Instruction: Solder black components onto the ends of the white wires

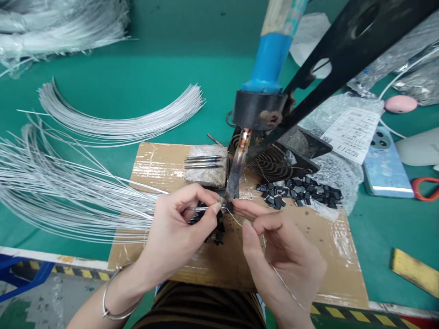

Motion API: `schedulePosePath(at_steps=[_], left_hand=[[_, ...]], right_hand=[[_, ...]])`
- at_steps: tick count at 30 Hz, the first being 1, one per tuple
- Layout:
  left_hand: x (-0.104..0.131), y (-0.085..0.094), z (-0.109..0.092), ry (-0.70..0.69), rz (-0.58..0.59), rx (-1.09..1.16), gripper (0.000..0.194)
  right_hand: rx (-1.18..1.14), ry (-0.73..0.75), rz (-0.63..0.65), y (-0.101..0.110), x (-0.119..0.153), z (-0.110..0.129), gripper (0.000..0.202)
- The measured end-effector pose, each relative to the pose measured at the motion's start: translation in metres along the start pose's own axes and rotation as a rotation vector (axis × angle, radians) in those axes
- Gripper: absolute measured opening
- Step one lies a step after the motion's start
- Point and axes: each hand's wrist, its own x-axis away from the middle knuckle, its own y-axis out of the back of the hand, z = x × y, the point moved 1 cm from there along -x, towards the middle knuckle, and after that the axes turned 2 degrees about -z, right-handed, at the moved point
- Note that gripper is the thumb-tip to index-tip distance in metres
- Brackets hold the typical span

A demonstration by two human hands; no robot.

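Note:
My left hand (187, 224) pinches the end of a thin wire between thumb and index finger, just under the tip of a soldering iron (236, 176). A strand of solder wire (235, 219) is pinched in my right hand (283, 256); its end reaches the iron tip and its tail runs down past my wrist. Fingers of both hands are close together at the tip, and the exact joint is partly hidden. Small black pieces (216, 230) lie under my left fingertips. Behind my left hand spreads a loose bunch of whitish wires (103, 201).
A black metal arm (329, 77) holds the iron overhead. Around it are a fan (274, 164), a pile of black parts (302, 189), a phone (386, 160), red-handled scissors (425, 188) and a wire bundle (126, 121). Cardboard (315, 256) covers the bench edge.

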Motion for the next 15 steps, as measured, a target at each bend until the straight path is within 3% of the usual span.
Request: schedulePosePath(at_steps=[15], left_hand=[[-0.0015, 0.0009, 0.0003, 0.012, -0.002, 0.017, 0.009]], right_hand=[[-0.035, 0.001, 0.004, -0.0014, 0.0003, -0.0022, 0.019]])
